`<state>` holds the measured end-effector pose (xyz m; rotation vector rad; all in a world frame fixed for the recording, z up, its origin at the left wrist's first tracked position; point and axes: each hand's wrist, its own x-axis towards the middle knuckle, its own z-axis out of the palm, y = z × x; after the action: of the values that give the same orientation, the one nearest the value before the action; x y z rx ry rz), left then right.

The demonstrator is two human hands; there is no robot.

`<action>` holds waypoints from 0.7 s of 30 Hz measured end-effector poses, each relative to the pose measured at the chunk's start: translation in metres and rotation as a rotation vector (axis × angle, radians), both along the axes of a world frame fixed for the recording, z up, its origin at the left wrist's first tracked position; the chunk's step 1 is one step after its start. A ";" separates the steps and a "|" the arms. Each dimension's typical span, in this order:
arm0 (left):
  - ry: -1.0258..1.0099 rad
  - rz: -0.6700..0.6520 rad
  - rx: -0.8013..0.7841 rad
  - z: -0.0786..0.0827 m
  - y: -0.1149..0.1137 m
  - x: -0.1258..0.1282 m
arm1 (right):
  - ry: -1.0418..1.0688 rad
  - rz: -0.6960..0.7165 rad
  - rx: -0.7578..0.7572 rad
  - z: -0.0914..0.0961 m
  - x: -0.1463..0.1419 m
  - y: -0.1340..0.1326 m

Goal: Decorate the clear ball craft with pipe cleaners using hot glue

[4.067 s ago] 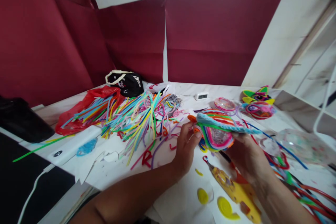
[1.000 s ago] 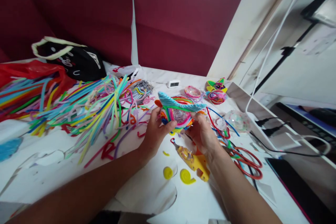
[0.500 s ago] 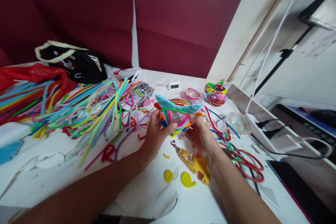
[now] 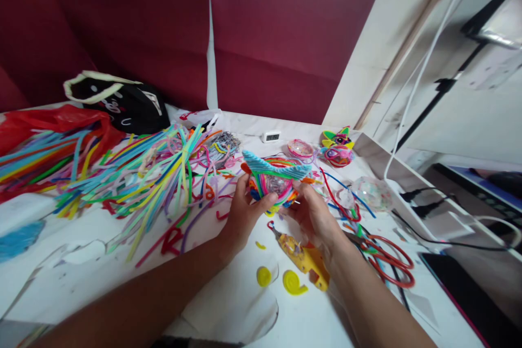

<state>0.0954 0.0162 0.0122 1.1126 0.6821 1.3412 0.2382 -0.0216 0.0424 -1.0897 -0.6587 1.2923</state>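
Observation:
Both hands hold a ball-shaped craft point(image 4: 274, 180) wound in bright pipe cleaners, with a light-blue fuzzy strip across its top. My left hand point(image 4: 244, 212) grips its left side, thumb on the front. My right hand point(image 4: 314, 215) pinches its right lower edge. The craft hangs just above the white table point(image 4: 228, 304). Below the hands lie a yellow glue gun point(image 4: 302, 258) and two yellow coiled spirals point(image 4: 281, 280).
A big heap of loose coloured pipe cleaners point(image 4: 134, 174) covers the table's left, by a red plastic bag point(image 4: 53, 119) and a black pouch point(image 4: 118, 100). Red-handled scissors point(image 4: 387, 261), clear balls point(image 4: 373, 191), finished crafts point(image 4: 336, 148) and a small white clock point(image 4: 271, 135) sit to the right.
The craft has turned slightly in my hands and my right fingers have shifted along its lower edge. The view has dropped from the far wall toward the table since the oldest frame.

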 end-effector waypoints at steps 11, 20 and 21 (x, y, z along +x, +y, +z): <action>0.078 0.086 -0.022 0.015 -0.007 0.005 | -0.040 -0.007 0.020 -0.004 -0.008 -0.002; 0.074 0.176 -0.012 0.025 -0.006 0.005 | -0.141 0.004 0.100 0.008 -0.012 -0.006; 0.057 0.173 -0.026 0.024 -0.005 0.004 | -0.148 0.016 0.100 0.011 -0.010 -0.007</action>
<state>0.0993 0.0117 0.0363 1.0938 0.8515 1.4471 0.2277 -0.0282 0.0531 -1.1068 -0.8358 1.1865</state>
